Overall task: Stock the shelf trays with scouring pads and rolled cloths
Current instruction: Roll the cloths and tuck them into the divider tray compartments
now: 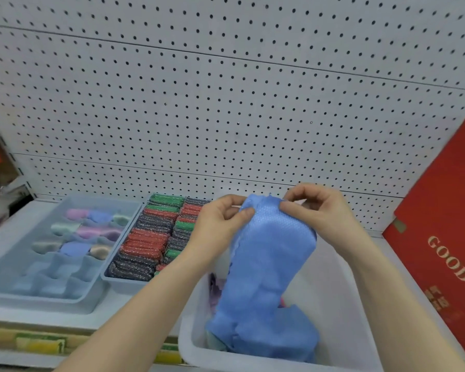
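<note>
Shelf (0, 234): backed by a pegboard (226, 103); a strip of bare surface runs between the trays and the front edge.
Right limit: a red board (446, 224) leans against the pegboard, just beside the bin.
Cloth (269, 264): blue, held up over the bin, clear of both trays.
Cloth axis: long axis near upright; the top edge is toward the pegboard, and the lower end lies folded inside the bin.
Left hand (220, 224): fingers (246, 212) pinch the cloth's top left corner.
Right hand (314, 208): fingers (290, 208) pinch the top right corner.
Bin (333, 291): white, right of the pad tray; holds the cloth's lower end and other cloths, pink and purple, mostly hidden.
Divided tray (38, 299): leftmost; rolls (91, 232) fill the back cells, and the front cells show bare floor.
Pad tray (124, 281): touches the divided tray's right wall; packed with pads (148, 237), red, green and dark, in two columns.
</note>
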Motion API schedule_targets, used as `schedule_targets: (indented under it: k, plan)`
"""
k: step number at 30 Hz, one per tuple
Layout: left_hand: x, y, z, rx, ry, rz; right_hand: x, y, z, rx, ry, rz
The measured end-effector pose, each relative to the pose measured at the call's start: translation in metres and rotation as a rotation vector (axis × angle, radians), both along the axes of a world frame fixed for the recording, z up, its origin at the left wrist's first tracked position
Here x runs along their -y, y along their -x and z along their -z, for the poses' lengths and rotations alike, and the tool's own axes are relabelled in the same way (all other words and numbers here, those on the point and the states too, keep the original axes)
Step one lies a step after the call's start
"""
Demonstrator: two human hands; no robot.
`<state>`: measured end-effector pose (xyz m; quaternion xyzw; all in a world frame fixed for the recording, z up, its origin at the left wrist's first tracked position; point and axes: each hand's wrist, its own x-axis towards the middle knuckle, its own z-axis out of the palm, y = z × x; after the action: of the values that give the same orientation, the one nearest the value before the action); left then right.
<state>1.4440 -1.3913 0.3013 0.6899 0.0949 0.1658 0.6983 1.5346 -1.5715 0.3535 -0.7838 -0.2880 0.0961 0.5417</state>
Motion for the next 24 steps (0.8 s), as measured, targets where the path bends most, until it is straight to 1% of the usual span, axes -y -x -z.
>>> schedule_targets:
  k: [3,5,7,10,13,15,21,24]
  plan:
    - [-0.005,-0.005,0.002,-0.009,0.023,-0.013,0.005,0.0,-0.003,0.103,-0.006,-0.082]
    - [-0.007,-0.009,0.002,-0.018,0.019,-0.028,0.006,0.001,-0.008,0.055,-0.061,-0.17]
    - [-0.007,-0.011,-0.002,-0.009,0.01,-0.024,0.001,0.005,-0.012,0.053,-0.056,-0.214]
    - [-0.002,-0.014,-0.007,0.021,-0.006,0.031,-0.014,0.007,-0.012,0.16,-0.018,-0.117]
    - [0.003,-0.015,-0.009,0.048,-0.049,0.058,-0.026,0.005,-0.01,0.231,-0.006,0.004]
    - [0.004,-0.015,-0.01,0.05,-0.057,0.055,-0.029,0.003,-0.01,0.267,0.0,0.041]
    - [0.005,-0.012,-0.014,0.097,-0.128,0.001,-0.03,-0.001,-0.011,0.282,0.092,-0.005]
    - [0.003,-0.013,-0.015,0.11,-0.159,-0.002,-0.029,-0.002,-0.011,0.269,0.088,-0.011]
